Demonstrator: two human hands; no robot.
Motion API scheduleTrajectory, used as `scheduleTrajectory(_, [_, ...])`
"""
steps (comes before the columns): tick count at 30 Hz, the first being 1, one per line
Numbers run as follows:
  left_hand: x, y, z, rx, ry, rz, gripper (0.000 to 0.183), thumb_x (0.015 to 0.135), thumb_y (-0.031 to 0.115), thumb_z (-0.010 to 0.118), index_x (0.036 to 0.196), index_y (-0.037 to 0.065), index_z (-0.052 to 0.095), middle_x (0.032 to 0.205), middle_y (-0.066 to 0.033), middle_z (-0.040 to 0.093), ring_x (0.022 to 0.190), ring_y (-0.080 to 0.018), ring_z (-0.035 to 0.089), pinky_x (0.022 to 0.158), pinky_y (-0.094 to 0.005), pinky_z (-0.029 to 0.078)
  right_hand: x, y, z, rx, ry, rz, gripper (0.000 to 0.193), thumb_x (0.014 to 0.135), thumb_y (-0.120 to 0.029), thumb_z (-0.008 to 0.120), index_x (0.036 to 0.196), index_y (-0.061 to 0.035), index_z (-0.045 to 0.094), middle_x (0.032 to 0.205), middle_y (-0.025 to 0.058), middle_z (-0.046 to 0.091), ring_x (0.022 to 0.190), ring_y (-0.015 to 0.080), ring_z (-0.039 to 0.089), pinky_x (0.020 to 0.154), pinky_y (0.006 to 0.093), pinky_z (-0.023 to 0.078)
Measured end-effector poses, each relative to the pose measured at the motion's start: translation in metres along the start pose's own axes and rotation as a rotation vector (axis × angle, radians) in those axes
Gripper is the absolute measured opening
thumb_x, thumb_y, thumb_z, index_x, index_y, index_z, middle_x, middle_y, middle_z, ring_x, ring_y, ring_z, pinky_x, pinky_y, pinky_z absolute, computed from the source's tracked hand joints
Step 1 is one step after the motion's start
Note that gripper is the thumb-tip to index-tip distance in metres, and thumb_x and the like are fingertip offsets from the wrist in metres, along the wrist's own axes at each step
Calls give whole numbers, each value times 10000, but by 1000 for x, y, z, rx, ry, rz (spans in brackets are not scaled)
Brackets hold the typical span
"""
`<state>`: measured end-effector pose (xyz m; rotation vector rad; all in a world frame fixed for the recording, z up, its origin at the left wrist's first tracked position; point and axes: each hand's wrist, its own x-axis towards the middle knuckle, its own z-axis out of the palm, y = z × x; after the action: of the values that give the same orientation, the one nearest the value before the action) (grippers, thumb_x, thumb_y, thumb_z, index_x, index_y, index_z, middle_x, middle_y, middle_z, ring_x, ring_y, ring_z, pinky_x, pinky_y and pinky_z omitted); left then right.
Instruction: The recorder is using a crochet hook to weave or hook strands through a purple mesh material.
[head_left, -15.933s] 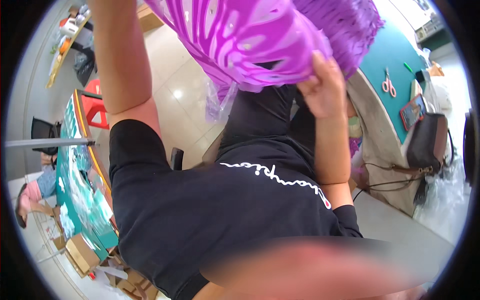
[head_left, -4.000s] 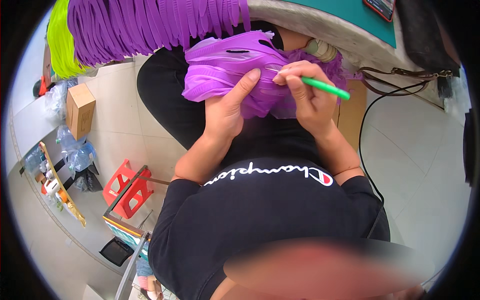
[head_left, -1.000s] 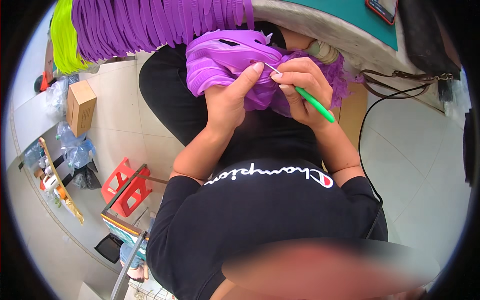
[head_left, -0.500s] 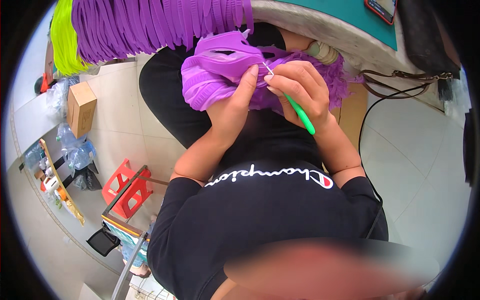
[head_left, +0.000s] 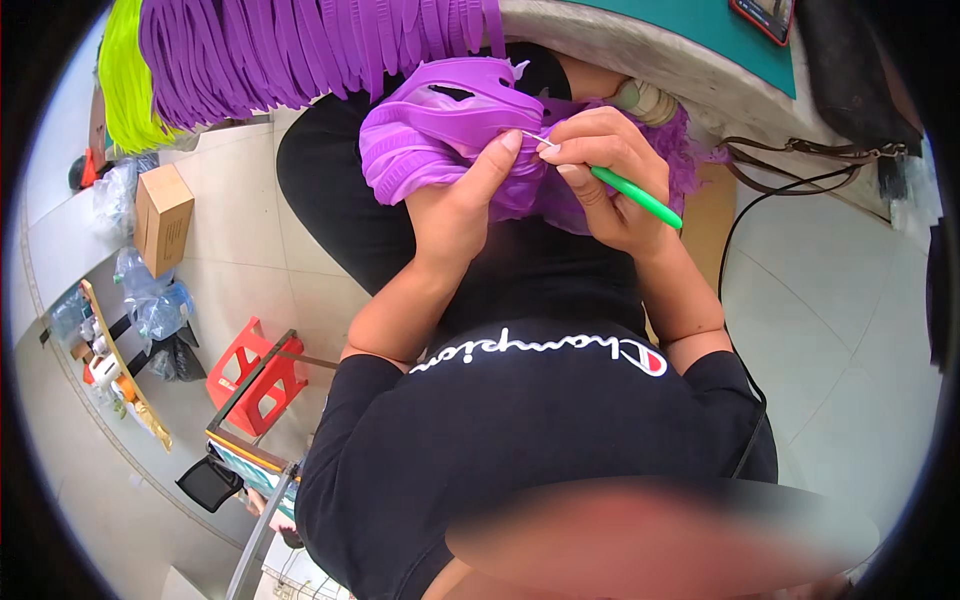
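Observation:
Over my lap, my left hand [head_left: 452,215] is closed on a bunch of soft purple rubber straps [head_left: 400,155], its thumb pressed along the edge of the top one. That top strap has long slots and ribbed parts. My right hand [head_left: 622,170] grips a green-handled tool [head_left: 640,196] with a thin metal tip. The tip lies at the strap's edge, close to my left thumb; whether it touches cannot be seen clearly. Frayed purple trimmings [head_left: 690,150] hang beyond my right hand.
Rows of purple straps [head_left: 290,60] and lime-green ones [head_left: 130,90] hang over the table's edge. The green tabletop [head_left: 690,35] carries a phone [head_left: 766,18]. A bag strap and black cable [head_left: 725,260] hang at right. At left stand a carton [head_left: 163,220] and red stool [head_left: 255,375].
My right hand has shifted slightly right, and the tool has tilted flatter, its handle end swinging right and up. The purple straps in my left hand have moved slightly.

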<state>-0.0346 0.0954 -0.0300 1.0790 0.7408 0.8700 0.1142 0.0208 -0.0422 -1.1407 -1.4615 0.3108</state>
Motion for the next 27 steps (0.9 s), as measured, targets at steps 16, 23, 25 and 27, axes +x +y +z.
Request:
scheduleTrajectory(16, [-2,2,-1,97,-1,48,196,833,37,674,1015,20,603,958,-37,622,851,-125,603,755,-266,485,3,-2,-4,50,-16,-2,79,864,-74,627,914,-14,622,853,122,628,761,235,590,681,317,473])
scheduleTrajectory(23, [-3,4,-1,89,-28,40,184,834,45,676,1003,24,607,951,-34,622,845,-118,599,742,-263,482,3,0,-4,77,-20,17,78,876,-81,616,916,-14,617,850,116,632,766,232,592,690,320,474])
scheduleTrajectory(25, [-3,4,-1,94,-37,36,181,836,47,676,1002,25,607,952,-33,622,843,-116,597,739,-262,481,3,0,-4,67,-20,13,78,874,-80,617,915,-14,619,850,113,632,766,231,592,691,321,474])
scheduleTrajectory(27, [-4,4,-1,102,-26,35,177,840,48,673,1002,24,607,950,-30,621,839,-114,596,736,-262,481,3,1,-4,57,-18,8,77,872,-79,618,914,-14,622,850,111,632,767,229,592,691,321,475])
